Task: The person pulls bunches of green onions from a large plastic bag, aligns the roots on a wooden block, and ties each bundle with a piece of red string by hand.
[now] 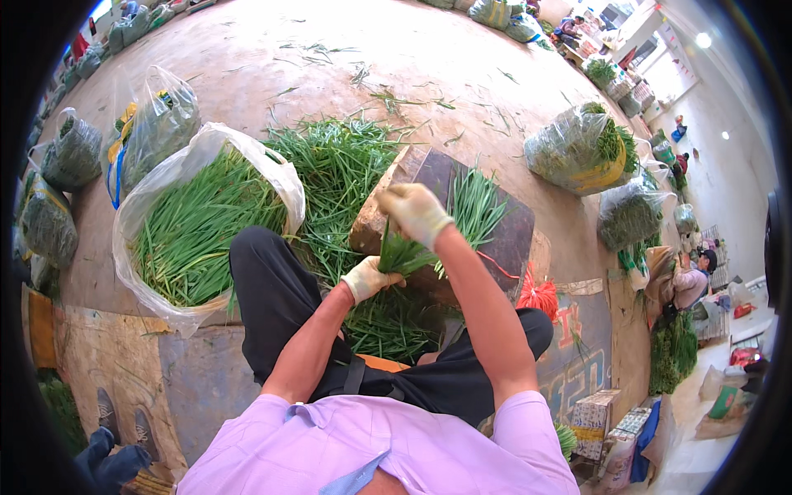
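Observation:
My left hand, in a pale work glove, is closed around the lower end of a bunch of green chives in front of my lap. Just above the bunch, my gloved right hand has its fingers curled in; whether anything is pinched in them is hidden. Beyond the right hand, more cut chives lie on a dark board set on a block. A loose heap of chives spreads left of the board, reaching down between my legs.
At my left stands a wide white plastic bag full of chives. Red string lies by my right knee. Stuffed clear bags stand to the right, others to the left. A person sits far right; someone's shoes show lower left.

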`<state>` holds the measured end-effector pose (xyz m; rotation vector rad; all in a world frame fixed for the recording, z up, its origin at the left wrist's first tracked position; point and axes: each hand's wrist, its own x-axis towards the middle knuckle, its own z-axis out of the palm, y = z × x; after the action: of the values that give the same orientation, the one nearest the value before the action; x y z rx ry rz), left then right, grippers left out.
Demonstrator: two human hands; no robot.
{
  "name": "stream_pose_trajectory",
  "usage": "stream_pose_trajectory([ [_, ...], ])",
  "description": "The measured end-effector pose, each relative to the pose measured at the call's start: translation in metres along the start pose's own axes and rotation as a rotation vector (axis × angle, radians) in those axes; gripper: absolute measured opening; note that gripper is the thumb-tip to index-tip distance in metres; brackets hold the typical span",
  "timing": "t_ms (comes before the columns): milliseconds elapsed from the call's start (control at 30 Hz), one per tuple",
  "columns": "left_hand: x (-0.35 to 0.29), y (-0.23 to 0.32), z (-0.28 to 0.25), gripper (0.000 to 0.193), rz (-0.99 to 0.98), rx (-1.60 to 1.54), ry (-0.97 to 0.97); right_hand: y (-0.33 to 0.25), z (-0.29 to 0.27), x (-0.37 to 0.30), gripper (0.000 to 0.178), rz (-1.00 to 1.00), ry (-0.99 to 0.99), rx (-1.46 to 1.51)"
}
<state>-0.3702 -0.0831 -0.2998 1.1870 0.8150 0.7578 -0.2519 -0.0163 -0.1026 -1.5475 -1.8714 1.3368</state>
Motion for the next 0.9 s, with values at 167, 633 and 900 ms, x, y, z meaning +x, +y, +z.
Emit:
stream_pose_trajectory([
  [167,-0.004,0.028,-0.018,0.023,0.092,-0.262,0.024,0.014,-0.01,-0.044,0.025,-0.144,0.083,0.946],
  [633,-0.001,0.033,-0.011,0.021,0.043,-0.481,0.044,0.037,-0.008,-0.052,0.015,-0.174,0.172,0.317],
  [900,0.004,0.008,-0.018,0.02,0.091,-0.314,0.073,0.045,0.037,-0.019,0.019,-0.604,0.482,-0.233],
])
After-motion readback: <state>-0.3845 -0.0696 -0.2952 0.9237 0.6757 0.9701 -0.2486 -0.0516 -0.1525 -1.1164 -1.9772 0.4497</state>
